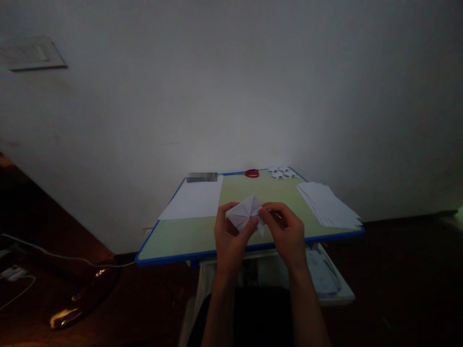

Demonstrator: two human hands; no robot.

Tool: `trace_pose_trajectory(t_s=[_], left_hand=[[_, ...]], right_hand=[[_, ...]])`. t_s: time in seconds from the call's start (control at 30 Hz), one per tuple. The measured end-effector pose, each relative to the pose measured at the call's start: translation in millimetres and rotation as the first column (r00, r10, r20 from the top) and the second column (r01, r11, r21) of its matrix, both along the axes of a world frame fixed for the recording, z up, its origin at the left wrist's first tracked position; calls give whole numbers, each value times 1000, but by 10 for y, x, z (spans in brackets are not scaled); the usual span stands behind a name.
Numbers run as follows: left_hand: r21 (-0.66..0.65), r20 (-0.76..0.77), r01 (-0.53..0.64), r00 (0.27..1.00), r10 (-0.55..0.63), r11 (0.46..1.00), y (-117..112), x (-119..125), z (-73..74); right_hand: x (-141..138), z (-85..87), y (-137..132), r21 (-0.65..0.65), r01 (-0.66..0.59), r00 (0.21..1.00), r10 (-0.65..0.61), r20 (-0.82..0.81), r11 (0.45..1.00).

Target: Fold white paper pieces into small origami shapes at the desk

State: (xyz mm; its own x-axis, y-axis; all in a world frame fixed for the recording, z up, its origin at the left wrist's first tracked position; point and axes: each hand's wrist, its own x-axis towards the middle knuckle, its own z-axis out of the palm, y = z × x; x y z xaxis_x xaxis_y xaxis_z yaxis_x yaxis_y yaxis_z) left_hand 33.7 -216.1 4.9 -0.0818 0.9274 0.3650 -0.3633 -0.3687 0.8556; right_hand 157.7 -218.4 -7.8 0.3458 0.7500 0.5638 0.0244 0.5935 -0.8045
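A folded white paper piece (244, 212) with creases meeting near its middle is held up above the near part of the table. My left hand (231, 236) grips it from the left, thumb pressed on its front and fingers behind. My right hand (285, 229) pinches the paper's right side between thumb and fingertips. A small pointed flap hangs below, between the hands. The fingers behind the paper are partly hidden.
The light green table (191, 238) has a blue edge. At its back lie red-handled scissors (252, 173), several folded paper shapes (282, 173) and a dark blurred object (201, 177). White sheets (329, 205) lie right, a large sheet (198, 200) left. A cable (72, 258) runs at left.
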Motion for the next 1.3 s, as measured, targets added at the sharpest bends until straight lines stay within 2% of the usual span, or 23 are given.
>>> trace_pose_trajectory(t_s=[0.23, 0.4, 0.6, 0.73, 1.03, 1.3], left_hand=[[-3, -96, 9, 995, -9, 1000, 17, -64, -27], [26, -185, 36, 982, -31, 999, 25, -128, -59], [124, -340, -58, 935, 97, 991, -4, -161, -6], [149, -313, -106, 938, 148, 983, -3, -154, 11], [64, -204, -46, 977, 58, 997, 10, -132, 1], [52, -178, -48, 982, 57, 997, 9, -112, 5]], right_hand=[[83, -32, -5, 27, 64, 983, -67, 169, 998], [118, -49, -13, 18, 98, 975, -100, 201, 995], [111, -31, -26, 40, 74, 971, -81, 226, 996], [97, -16, -36, 45, 33, 974, -42, 224, 998], [99, 10, -56, 20, 30, 971, -33, 235, 999], [75, -6, -46, 15, 66, 979, -67, 191, 998]])
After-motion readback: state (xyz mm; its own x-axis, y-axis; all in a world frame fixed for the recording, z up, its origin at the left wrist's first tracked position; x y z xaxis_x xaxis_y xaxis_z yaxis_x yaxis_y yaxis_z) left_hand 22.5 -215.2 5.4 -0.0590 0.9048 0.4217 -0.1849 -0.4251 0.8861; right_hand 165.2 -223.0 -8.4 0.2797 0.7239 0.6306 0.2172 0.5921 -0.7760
